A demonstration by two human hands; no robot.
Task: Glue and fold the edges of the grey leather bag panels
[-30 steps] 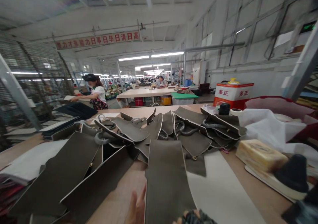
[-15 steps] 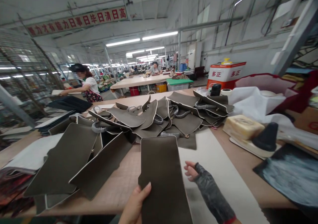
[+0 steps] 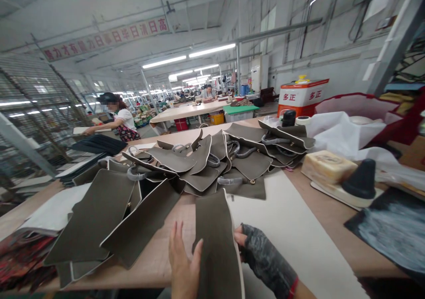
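Observation:
A long olive-brown panel (image 3: pixel 214 237) with a pale edge stands tilted at the near side of the table, between my hands. My left hand (image 3: pixel 184 257) is beside its left edge, fingers spread, thumb against the panel. On the right edge, my right hand (image 3: pixel 244 241), in a dark grey fingerless sleeve, has its fingers closed round the border; some fingertips are hidden behind it. Behind lies a heap of similar brown bag pieces (image 3: pixel 199 157) with wrapped handles. Two larger panels (image 3: pixel 96 215) lean together at the left.
A white sheet (image 3: pixel 285 210) runs along the right of the table (image 3: pixel 308 193). Beyond it are a yellowish block (image 3: pixel 328 166), a black cone-shaped object (image 3: pixel 360 179) and a dark smeared board (image 3: pixel 392 232). White cloth (image 3: pixel 53 210) lies left. A person (image 3: pixel 121 117) works at the far left.
My right hand has moved left from above the white sheet and taken hold of the panel's right edge. My left hand has loosened its grip and its fingers have spread. The panel's top has dropped slightly.

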